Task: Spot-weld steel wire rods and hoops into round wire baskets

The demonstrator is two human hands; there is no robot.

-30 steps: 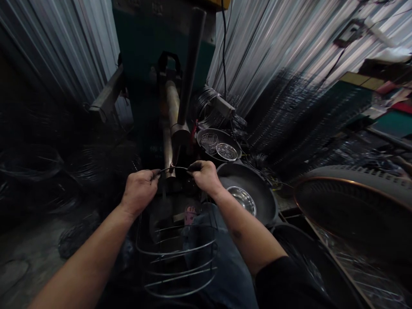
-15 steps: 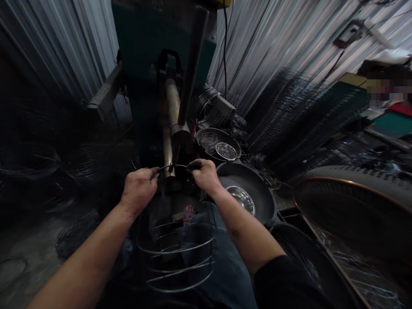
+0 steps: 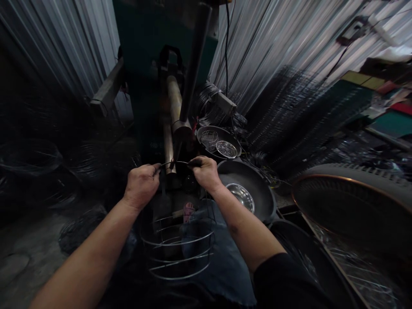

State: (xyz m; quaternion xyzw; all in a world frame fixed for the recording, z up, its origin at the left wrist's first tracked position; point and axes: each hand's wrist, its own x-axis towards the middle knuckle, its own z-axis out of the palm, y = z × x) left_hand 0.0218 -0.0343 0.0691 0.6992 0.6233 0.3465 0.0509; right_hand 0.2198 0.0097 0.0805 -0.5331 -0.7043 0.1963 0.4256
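Observation:
My left hand and my right hand are closed in pinches on opposite sides of a curved wire, the far rim of a round wire frame. Its other wire rings hang below my forearms, over a jeans-clad leg. Between my hands, the wire's middle lies at the tip of the lower metal bar of a dark green machine. A thicker upper bar ends above it. Dark finger coverings and dim light hide the exact contact of my fingertips.
Right of my hands, a dark round pan holds a shiny metal bowl. Behind it, a smaller pan contains a dish of small parts. A large copper-rimmed round tray stands farther right. Wire bundles lie behind.
Both hands keep their hold on the wire, almost in place. The hanging lower rings have risen slightly, and the camera view has shifted a little.

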